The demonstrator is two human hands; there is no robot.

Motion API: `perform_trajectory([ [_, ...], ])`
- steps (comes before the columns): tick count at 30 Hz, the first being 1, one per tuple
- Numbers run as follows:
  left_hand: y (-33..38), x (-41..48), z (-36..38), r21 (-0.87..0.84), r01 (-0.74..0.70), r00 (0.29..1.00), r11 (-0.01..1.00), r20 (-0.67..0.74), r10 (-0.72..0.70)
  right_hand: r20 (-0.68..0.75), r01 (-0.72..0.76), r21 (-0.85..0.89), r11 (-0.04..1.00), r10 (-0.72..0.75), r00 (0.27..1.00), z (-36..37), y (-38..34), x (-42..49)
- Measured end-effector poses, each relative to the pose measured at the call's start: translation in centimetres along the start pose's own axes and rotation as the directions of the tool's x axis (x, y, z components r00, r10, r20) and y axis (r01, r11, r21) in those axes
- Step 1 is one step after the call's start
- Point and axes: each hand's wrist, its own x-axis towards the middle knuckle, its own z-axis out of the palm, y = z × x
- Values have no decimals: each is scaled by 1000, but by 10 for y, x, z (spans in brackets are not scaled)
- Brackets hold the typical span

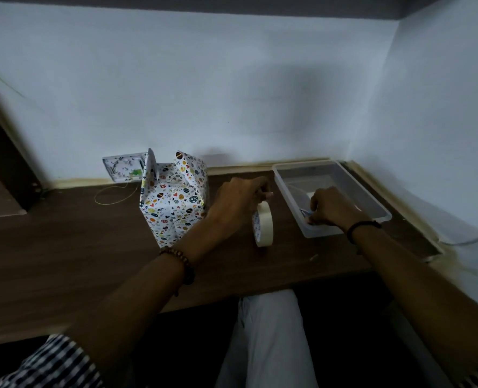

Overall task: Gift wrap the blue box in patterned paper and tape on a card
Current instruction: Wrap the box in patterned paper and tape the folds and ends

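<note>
The box (173, 201) stands upright on the desk, covered in white patterned paper whose top flaps stick up unfolded. Right of it, my left hand (239, 198) pinches the top of a cream tape roll (263, 224), which stands on edge on the desk. My right hand (328, 208) reaches into a clear plastic tray (288, 177) and its fingers close on a small blue and white item (306, 215), too hidden to identify. A white patterned card (121, 169) leans against the wall behind the box.
A loop of yellow string (114, 196) lies on the dark wooden desk (78, 247) left of the box. The wall runs close behind and on the right. My knee (268, 331) shows under the desk's front edge.
</note>
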Motion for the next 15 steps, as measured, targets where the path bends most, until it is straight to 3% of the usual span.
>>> perform_trajectory([
  [8, -2, -6, 4, 17, -23, 999, 1000, -46, 24, 47, 61, -149, 987, -55, 997, -6, -3, 5],
  [15, 6, -6, 2, 18, -52, 992, 998, -114, 54, 112, 152, -131, 980, -138, 984, -21, 2, 3],
])
